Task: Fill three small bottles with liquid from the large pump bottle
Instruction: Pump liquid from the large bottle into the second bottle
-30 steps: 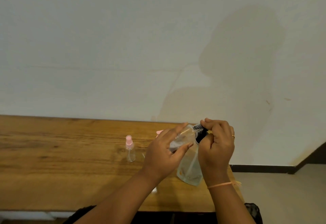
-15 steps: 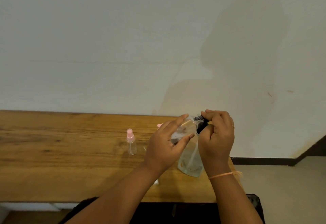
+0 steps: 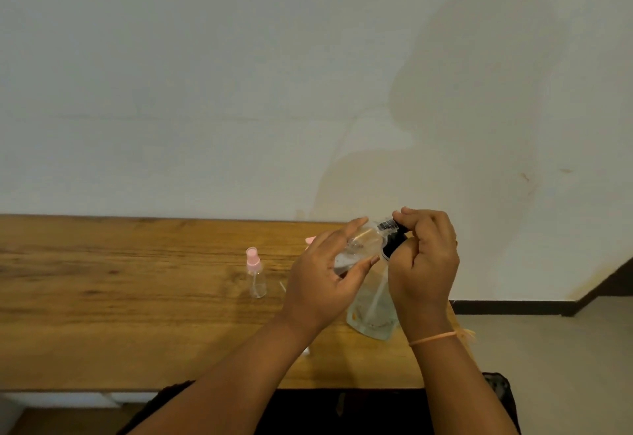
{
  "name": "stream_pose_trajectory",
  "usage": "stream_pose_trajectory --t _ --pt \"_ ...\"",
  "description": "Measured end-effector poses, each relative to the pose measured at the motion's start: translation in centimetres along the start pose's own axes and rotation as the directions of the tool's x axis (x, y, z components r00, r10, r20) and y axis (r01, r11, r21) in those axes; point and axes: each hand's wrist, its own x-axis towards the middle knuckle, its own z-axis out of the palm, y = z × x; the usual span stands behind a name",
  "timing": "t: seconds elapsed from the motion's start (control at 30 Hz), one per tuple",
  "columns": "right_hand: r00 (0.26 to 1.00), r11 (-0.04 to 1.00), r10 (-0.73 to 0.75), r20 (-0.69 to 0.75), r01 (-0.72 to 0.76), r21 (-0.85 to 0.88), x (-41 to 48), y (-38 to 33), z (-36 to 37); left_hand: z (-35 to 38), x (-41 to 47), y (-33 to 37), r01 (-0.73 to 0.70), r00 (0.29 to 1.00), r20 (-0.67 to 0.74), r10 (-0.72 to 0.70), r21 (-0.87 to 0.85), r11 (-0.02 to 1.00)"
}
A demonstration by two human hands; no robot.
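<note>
Over the right end of the wooden table (image 3: 102, 297), the left hand (image 3: 322, 284) gripped a small clear bottle (image 3: 359, 246), tilted against the black pump head (image 3: 394, 239), which the right hand (image 3: 424, 263) pinched atop the large pump bottle (image 3: 371, 314). A pink-capped small bottle (image 3: 255, 273) stood upright to their left.

One pump bottle (image 3: 371, 314), two small bottles (image 3: 256, 280) (image 3: 356, 246), two hands (image 3: 318, 284) (image 3: 424, 263)

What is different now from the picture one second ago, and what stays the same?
Almost nothing. The left hand keeps holding the small clear bottle, and the right hand keeps pinching the black cap at its neck; both may be a touch higher. The pink-capped bottle stands in the same place on the table.
</note>
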Motion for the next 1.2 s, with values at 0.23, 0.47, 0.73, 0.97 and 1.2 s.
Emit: stream_pose_trajectory --t 0.23,0.47,0.73,0.97,1.2 --pt "0.998 0.99 -0.061 0.008 0.061 -0.127 -0.7 0.8 0.4 0.0 0.1 -0.4 0.023 0.999 0.025 -0.024 0.007 1.0" --pt "0.999 0.995 -0.036 -0.01 0.035 -0.089 -0.8 0.2 0.4 -0.2 -0.1 -0.1 0.008 1.0 0.027 -0.008 0.026 1.0" --pt "0.997 0.987 -0.071 -0.008 0.069 -0.142 -0.8 0.6 0.4 -0.4 0.2 0.0 -0.002 1.0 0.021 0.002 0.036 0.999" --pt "0.999 0.996 -0.037 -0.005 0.036 -0.085 -1.3 0.6 0.5 0.0 -0.3 -0.3 0.011 1.0 0.003 -0.011 0.029 1.0" --pt "0.998 0.993 -0.056 -0.043 0.051 -0.104 -0.3 0.4 0.2 -0.4 0.0 0.1 -0.012 1.0 -0.011 0.012 0.02 1.0"
